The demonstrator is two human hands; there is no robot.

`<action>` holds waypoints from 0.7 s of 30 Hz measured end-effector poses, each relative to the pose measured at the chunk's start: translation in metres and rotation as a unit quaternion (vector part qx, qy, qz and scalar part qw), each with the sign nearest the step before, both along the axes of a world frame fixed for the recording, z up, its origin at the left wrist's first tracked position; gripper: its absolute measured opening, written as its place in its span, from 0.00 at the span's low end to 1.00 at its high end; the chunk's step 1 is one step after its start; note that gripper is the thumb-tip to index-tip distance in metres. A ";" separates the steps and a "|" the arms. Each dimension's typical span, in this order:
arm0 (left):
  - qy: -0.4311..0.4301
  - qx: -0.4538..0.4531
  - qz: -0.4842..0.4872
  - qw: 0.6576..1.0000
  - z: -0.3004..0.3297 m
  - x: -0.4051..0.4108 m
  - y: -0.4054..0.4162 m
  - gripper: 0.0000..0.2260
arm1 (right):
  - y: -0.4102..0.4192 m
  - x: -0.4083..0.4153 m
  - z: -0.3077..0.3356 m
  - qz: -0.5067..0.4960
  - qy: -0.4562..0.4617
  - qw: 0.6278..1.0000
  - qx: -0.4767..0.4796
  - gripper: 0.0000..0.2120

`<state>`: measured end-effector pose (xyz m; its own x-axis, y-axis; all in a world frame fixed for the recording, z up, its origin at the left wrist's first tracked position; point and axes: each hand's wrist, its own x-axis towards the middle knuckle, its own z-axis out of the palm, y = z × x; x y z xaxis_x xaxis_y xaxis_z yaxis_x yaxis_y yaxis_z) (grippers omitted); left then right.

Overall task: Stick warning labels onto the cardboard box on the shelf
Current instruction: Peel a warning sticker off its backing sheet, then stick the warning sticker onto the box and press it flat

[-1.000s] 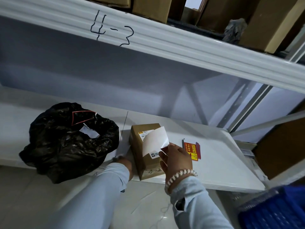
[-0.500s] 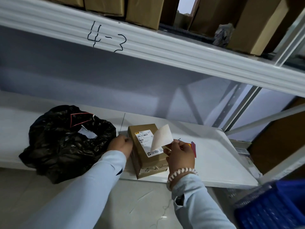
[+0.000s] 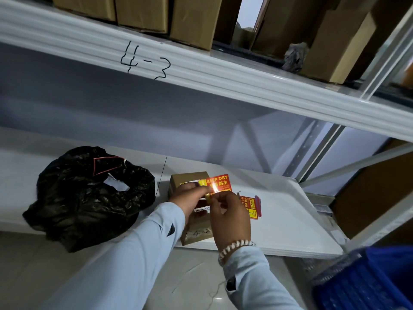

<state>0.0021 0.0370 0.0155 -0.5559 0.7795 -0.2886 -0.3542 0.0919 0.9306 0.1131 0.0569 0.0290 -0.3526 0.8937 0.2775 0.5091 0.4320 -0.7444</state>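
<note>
A small brown cardboard box [image 3: 191,180] was placed near the front edge of the smooth white shelf [image 3: 283,222]. Just above the box, a glossy red and yellow "KEEP DRY" label [image 3: 220,183] was pinched by the fingers of both hands, the left hand [image 3: 190,199] and the right hand [image 3: 231,218] being close together. A white printed sticker [image 3: 202,210] was partly seen on the box top. Right of the box, a flat stack of red labels [image 3: 251,208] was laid on the shelf. Left of the box, a crumpled black plastic bag [image 3: 89,198] was seen; its contents could not be told. Well right of the box, a blue ribbed crate [image 3: 366,280] was seen.
</note>
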 end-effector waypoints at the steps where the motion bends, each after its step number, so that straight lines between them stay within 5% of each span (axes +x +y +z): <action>1: 0.005 -0.014 0.009 1.000 -0.001 -0.003 0.000 0.11 | 0.000 0.001 0.001 0.007 -0.003 1.000 -0.004 0.04; 4: 0.052 -0.050 0.006 0.997 -0.001 -0.007 -0.003 0.04 | 0.007 0.004 0.001 -0.025 0.025 0.999 0.010 0.06; 8: 0.121 -0.072 -0.049 0.989 0.003 -0.007 -0.009 0.05 | 0.016 0.003 -0.003 -0.090 0.044 0.994 -0.046 0.22; 13: 0.084 -0.076 -0.090 0.989 0.012 -0.004 -0.019 0.04 | 0.026 0.004 -0.008 -0.085 0.043 0.989 -0.117 0.06; 17: -0.010 -0.091 0.003 0.996 0.007 -0.019 -0.015 0.14 | 0.033 0.010 -0.006 -0.155 0.127 0.966 -0.161 0.06; 21: 0.021 -0.216 0.053 0.975 -0.022 -0.030 -0.014 0.24 | 0.037 0.008 -0.012 -0.142 0.197 0.943 -0.228 0.02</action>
